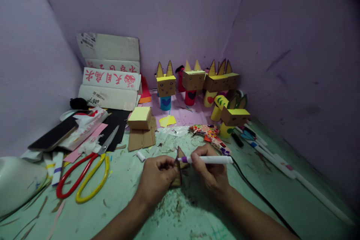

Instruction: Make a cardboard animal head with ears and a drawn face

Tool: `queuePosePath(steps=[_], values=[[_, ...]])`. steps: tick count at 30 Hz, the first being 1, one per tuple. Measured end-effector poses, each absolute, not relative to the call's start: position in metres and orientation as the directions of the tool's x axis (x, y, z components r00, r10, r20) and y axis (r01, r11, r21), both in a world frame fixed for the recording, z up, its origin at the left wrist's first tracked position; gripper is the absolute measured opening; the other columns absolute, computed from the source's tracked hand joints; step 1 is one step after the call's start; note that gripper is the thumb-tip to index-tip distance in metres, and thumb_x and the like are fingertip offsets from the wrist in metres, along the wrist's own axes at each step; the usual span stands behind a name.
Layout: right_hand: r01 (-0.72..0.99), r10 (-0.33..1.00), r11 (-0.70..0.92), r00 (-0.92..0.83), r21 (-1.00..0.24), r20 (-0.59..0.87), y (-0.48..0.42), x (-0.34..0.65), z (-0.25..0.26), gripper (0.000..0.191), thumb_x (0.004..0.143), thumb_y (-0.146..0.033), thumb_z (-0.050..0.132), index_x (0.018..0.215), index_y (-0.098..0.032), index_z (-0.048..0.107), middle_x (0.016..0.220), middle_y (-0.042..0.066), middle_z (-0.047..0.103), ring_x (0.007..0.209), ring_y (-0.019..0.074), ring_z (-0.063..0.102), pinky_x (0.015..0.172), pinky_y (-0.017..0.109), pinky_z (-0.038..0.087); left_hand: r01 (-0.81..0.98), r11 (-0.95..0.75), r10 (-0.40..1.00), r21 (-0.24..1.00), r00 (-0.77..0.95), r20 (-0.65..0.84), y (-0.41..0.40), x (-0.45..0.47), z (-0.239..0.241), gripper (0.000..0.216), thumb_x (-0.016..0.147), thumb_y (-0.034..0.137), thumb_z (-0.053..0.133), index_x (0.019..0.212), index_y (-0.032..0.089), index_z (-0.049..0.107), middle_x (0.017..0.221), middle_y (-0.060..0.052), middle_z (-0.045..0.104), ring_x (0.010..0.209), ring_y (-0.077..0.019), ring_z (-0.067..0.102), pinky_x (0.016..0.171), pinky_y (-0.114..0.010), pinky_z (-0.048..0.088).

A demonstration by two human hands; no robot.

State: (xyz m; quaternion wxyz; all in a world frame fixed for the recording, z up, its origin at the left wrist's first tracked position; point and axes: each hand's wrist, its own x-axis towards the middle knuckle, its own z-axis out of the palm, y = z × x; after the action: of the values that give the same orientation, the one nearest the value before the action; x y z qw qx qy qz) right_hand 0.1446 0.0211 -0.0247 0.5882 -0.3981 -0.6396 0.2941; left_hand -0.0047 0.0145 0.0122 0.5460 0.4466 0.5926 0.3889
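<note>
Between the fingers of my left hand [158, 175] is a small pointed cardboard piece [179, 174], pinched near its middle. It resembles the ears on the cardboard figures, and its edge looks dark. My right hand [209, 168] is closed around a white marker [216, 159] with a purple tip end, held level like a pen. The marker's tip touches or nearly touches the piece's edge near its point; I cannot tell which. Another bit of brown cardboard [184, 165] shows behind the piece, partly hidden. A white marker cap [141, 156] lies on the table beyond my left hand.
Large red-and-yellow-handled scissors [92, 172] lie at left. Behind stand several box-headed figures [165, 86] with ears, and a yellow-topped cardboard box [140, 117]. A flower-patterned glue gun [210, 135] trails a black cord [258, 195] at right. Folded cardboard [111, 86] leans on the wall.
</note>
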Motion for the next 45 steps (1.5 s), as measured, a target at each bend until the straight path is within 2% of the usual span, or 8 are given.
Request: queuePosePath(steps=[5, 15, 20, 26, 31, 35, 39, 45], values=[[0.194, 0.873, 0.452, 0.100, -0.870, 0.476, 0.022, 0.145, -0.026, 0.014, 0.088, -0.026, 0.053, 0.074, -0.022, 0.052, 0.055, -0.006, 0.048, 0.047, 0.0098, 0.044, 0.044, 0.023, 0.032, 0.114, 0.293, 0.955, 0.949, 0.007, -0.296, 0.014, -0.005, 0.013, 0.022, 0.047, 0.027, 0.061, 0.060, 0.010, 0.066, 0.052, 0.001, 0.052, 0.051, -0.0107, 0.041, 0.051, -0.024, 0.030], [0.207, 0.886, 0.407, 0.148, -0.890, 0.439, 0.024, 0.146, -0.026, 0.017, 0.088, -0.029, 0.052, 0.072, -0.023, 0.051, 0.055, -0.004, 0.048, 0.048, 0.0120, 0.044, 0.047, 0.026, 0.034, 0.114, 0.291, 0.956, 0.950, 0.006, -0.293, 0.014, -0.005, 0.011, 0.023, 0.048, 0.027, 0.062, 0.062, 0.009, 0.068, 0.054, -0.001, 0.055, 0.053, -0.0113, 0.043, 0.052, -0.025, 0.032], [0.148, 0.908, 0.405, 0.050, -0.902, 0.416, 0.025, 0.146, -0.029, 0.018, 0.088, -0.032, 0.053, 0.073, -0.023, 0.052, 0.054, -0.005, 0.049, 0.047, 0.0114, 0.044, 0.046, 0.026, 0.034, 0.093, 0.297, 0.955, 0.950, -0.004, -0.298, 0.015, -0.006, 0.009, 0.020, 0.049, 0.026, 0.063, 0.060, 0.009, 0.068, 0.051, 0.001, 0.053, 0.051, -0.0102, 0.042, 0.051, -0.024, 0.031], [0.031, 0.910, 0.344, 0.235, -0.938, 0.341, 0.033, 0.145, -0.020, 0.021, 0.088, -0.040, 0.055, 0.076, -0.023, 0.054, 0.058, -0.005, 0.053, 0.046, 0.0099, 0.048, 0.045, 0.024, 0.038, 0.048, 0.323, 0.946, 0.945, 0.023, -0.325, 0.017, -0.008, 0.007, 0.022, 0.049, 0.025, 0.064, 0.063, 0.009, 0.069, 0.053, -0.001, 0.058, 0.050, -0.0101, 0.045, 0.051, -0.023, 0.032], [-0.172, 0.983, 0.174, 0.093, -0.970, 0.160, 0.035, 0.144, -0.010, 0.029, 0.084, -0.047, 0.057, 0.096, -0.020, 0.057, 0.067, -0.002, 0.062, 0.044, 0.0093, 0.051, 0.043, 0.023, 0.042, -0.050, 0.334, 0.943, 0.941, 0.008, -0.334, 0.019, -0.007, 0.011, 0.020, 0.048, 0.025, 0.067, 0.063, 0.011, 0.068, 0.045, 0.002, 0.054, 0.040, -0.0060, 0.038, 0.042, -0.019, 0.026], [-0.202, 0.996, 0.057, -0.057, -0.978, 0.069, 0.031, 0.144, -0.005, 0.033, 0.070, -0.033, 0.068, 0.098, -0.019, 0.057, 0.077, 0.002, 0.065, 0.054, 0.0120, 0.056, 0.042, 0.021, 0.042, -0.094, 0.260, 0.964, 0.961, -0.035, -0.264, 0.020, -0.008, 0.013, 0.016, 0.051, 0.024, 0.066, 0.064, 0.013, 0.066, 0.037, 0.007, 0.045, 0.033, -0.0038, 0.028, 0.037, -0.018, 0.018], [-0.194, 0.978, 0.021, -0.198, -0.981, 0.060, 0.026, 0.141, -0.006, 0.034, 0.060, -0.021, 0.070, 0.091, -0.019, 0.057, 0.071, -0.002, 0.062, 0.054, 0.0116, 0.054, 0.039, 0.018, 0.037, -0.145, 0.160, 0.986, 0.976, -0.021, -0.165, 0.020, -0.008, 0.011, 0.016, 0.053, 0.023, 0.069, 0.064, 0.012, 0.067, 0.044, 0.004, 0.052, 0.039, -0.0051, 0.035, 0.041, -0.018, 0.022], [-0.215, 0.971, 0.032, -0.223, -0.976, 0.082, 0.025, 0.135, -0.008, 0.028, 0.061, -0.020, 0.067, 0.085, -0.019, 0.053, 0.061, -0.007, 0.055, 0.045, 0.0074, 0.045, 0.041, 0.019, 0.037, -0.141, 0.132, 0.989, 0.981, 0.089, -0.120, 0.017, -0.007, 0.011, 0.018, 0.053, 0.025, 0.071, 0.065, 0.011, 0.069, 0.045, 0.004, 0.051, 0.039, -0.0043, 0.032, 0.041, -0.020, 0.019]])
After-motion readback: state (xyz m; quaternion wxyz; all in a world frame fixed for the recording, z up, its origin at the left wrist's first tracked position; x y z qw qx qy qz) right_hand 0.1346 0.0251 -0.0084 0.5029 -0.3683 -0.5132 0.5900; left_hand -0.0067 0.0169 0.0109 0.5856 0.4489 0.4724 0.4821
